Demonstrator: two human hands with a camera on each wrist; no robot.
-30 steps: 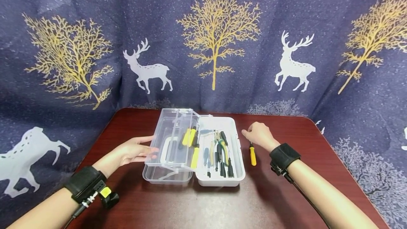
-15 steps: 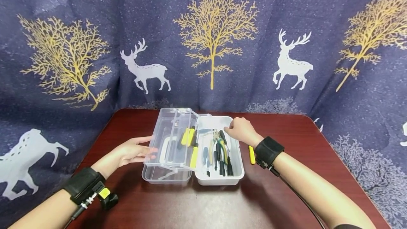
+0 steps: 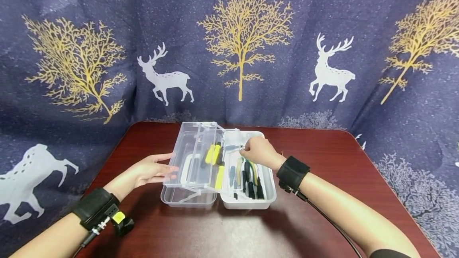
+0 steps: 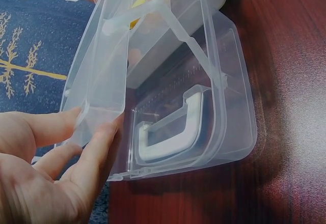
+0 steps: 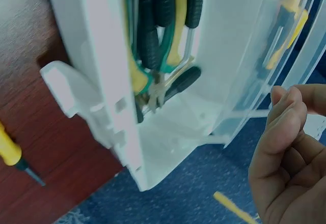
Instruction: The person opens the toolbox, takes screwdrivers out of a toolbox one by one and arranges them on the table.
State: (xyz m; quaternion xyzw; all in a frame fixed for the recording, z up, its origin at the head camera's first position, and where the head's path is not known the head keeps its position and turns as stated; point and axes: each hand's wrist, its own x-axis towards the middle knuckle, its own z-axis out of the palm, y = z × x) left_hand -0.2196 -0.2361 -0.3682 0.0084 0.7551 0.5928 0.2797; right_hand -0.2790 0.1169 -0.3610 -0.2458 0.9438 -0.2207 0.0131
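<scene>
My left hand (image 3: 152,170) pinches the outer edge of a clear plastic tray (image 4: 104,76), which is swung out on hinged arms over the clear lid (image 4: 239,137). Yellow-handled tools (image 3: 216,154) lie in the tray's inner part. Over the white toolbox base (image 3: 247,206) hangs my right hand (image 3: 261,152), its fingers loosely curled and bunched with nothing visible between them. Below it in the base, pliers (image 5: 158,86) with green and yellow handles lie among several black-handled tools (image 3: 250,188). A yellow screwdriver (image 5: 9,150) rests on the table, hidden in the head view.
A white carrying handle (image 4: 175,145) sits on the clear lid. The white latch (image 5: 76,94) sticks out from the base's right side. Dark red tabletop (image 3: 330,162) surrounds the toolbox. Behind it hangs a blue cloth (image 3: 287,79) with deer and trees.
My right hand has moved left from beside the yellow screwdriver on the table to above the white base. The left hand and the clear tray have stayed in place.
</scene>
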